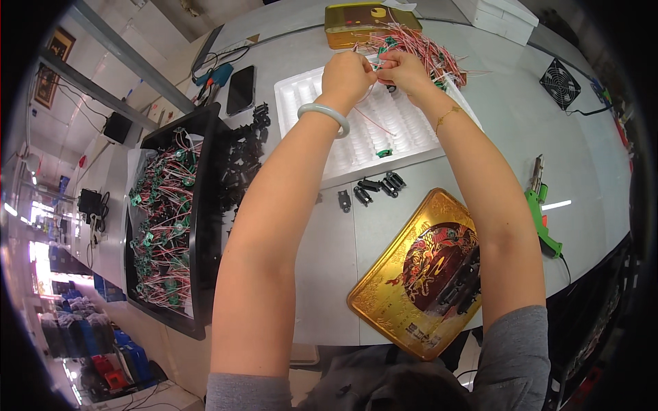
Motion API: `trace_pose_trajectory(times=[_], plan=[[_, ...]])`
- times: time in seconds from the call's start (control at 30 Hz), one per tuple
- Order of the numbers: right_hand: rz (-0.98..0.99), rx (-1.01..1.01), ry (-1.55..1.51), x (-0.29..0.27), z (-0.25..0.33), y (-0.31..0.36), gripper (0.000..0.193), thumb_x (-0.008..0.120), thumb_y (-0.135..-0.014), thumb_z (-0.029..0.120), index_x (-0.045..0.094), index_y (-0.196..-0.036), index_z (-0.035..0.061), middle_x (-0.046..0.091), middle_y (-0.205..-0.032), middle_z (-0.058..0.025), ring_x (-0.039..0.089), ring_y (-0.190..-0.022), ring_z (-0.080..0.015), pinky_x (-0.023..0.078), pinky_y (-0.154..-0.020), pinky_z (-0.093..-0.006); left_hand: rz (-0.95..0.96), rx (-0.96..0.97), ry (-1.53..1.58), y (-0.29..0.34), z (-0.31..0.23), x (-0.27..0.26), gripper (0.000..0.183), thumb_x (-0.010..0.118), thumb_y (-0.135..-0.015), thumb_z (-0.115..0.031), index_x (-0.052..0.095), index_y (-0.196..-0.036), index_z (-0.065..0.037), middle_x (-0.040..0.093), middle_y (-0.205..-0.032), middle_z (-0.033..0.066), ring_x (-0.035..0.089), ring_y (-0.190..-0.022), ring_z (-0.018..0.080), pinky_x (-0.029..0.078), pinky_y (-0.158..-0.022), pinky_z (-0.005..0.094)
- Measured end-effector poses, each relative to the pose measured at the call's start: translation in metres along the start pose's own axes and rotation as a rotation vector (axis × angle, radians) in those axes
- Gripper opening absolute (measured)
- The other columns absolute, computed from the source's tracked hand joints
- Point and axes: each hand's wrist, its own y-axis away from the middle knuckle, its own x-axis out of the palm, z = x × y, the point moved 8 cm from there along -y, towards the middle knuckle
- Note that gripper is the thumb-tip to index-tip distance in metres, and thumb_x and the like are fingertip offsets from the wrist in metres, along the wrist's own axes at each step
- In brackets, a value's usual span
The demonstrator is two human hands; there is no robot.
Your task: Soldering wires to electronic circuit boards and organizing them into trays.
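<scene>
Both arms reach over a white ribbed tray (301, 92), hands close together at its far end. My left hand (346, 77) is closed, fingertips pinching a thin red-and-white wire (373, 122) that trails down over the tray. My right hand (406, 74) is closed in a pinch beside it; what lies between its fingertips is too small to make out. A small black part shows just under the right fingers. Past the hands lies a heap of red-and-white wires (428, 53) with green pieces. One green piece (384, 153) rests in the tray's near part.
Left stands a black bin (200, 226) of wired green boards, beside loose black parts (240, 161) and a phone (240, 90). Several black housings (370, 185) lie before the tray. A gold lid (384, 294), green glue gun (541, 219), small fan (560, 83) and gold tin (339, 39) surround it.
</scene>
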Motion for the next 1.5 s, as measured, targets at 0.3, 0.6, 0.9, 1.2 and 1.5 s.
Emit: trace_pose_trajectory(times=[0.3,0.6,0.9,1.2,1.5], plan=[[-0.397,0.13,0.291,-0.016,-0.007,-0.01,0.046,0.072,-0.054,0.011,0.05,-0.095,0.0054,0.059,-0.092,-0.0122,0.058,-0.088,-0.0253,0.045,-0.077,-0.0316,-0.277,0.325,-0.249,0.005,-0.026,0.001,0.009,0.06,-0.065,-0.012,0.06,-0.064,-0.003,0.057,-0.073,0.011,0.057,-0.064,0.0288,0.046,-0.057,0.039],[-0.421,0.057,0.033,-0.041,-0.007,-0.011,0.037,0.067,-0.059,-0.005,0.048,-0.09,-0.0011,0.055,-0.076,-0.0074,0.058,-0.065,-0.0154,0.048,-0.057,-0.0235,-0.303,0.288,-0.295,0.006,-0.017,-0.004,0.008,0.058,-0.064,-0.01,0.061,-0.065,-0.003,0.057,-0.072,0.0128,0.057,-0.062,0.03,0.047,-0.058,0.0378],[-0.327,-0.145,0.294,-0.034,0.01,-0.009,0.033,0.072,-0.056,0.006,0.056,-0.085,0.0048,0.061,-0.077,-0.0038,0.059,-0.069,-0.0144,0.048,-0.065,-0.0268,-0.21,0.03,-0.088,0.002,-0.006,-0.004,0.008,0.06,-0.061,-0.01,0.062,-0.067,-0.004,0.059,-0.073,0.0142,0.058,-0.069,0.0297,0.047,-0.062,0.038],[-0.265,-0.309,0.291,-0.026,0.023,-0.003,0.024,0.064,-0.064,0.001,0.056,-0.087,0.0052,0.063,-0.081,-0.0044,0.06,-0.074,-0.0174,0.047,-0.068,-0.029,-0.109,0.095,0.029,0.008,-0.005,0.007,0.011,0.063,-0.059,-0.012,0.063,-0.068,-0.006,0.06,-0.072,0.0137,0.058,-0.067,0.0283,0.046,-0.062,0.0368],[-0.164,-0.301,0.214,-0.019,0.021,0.001,0.027,0.061,-0.064,-0.004,0.056,-0.09,0.0044,0.061,-0.079,-0.0035,0.057,-0.075,-0.0148,0.045,-0.068,-0.028,-0.111,-0.034,0.07,0.008,0.012,0.008,0.014,0.063,-0.062,-0.016,0.065,-0.07,-0.005,0.062,-0.075,0.0151,0.058,-0.066,0.0285,0.047,-0.062,0.0364]])
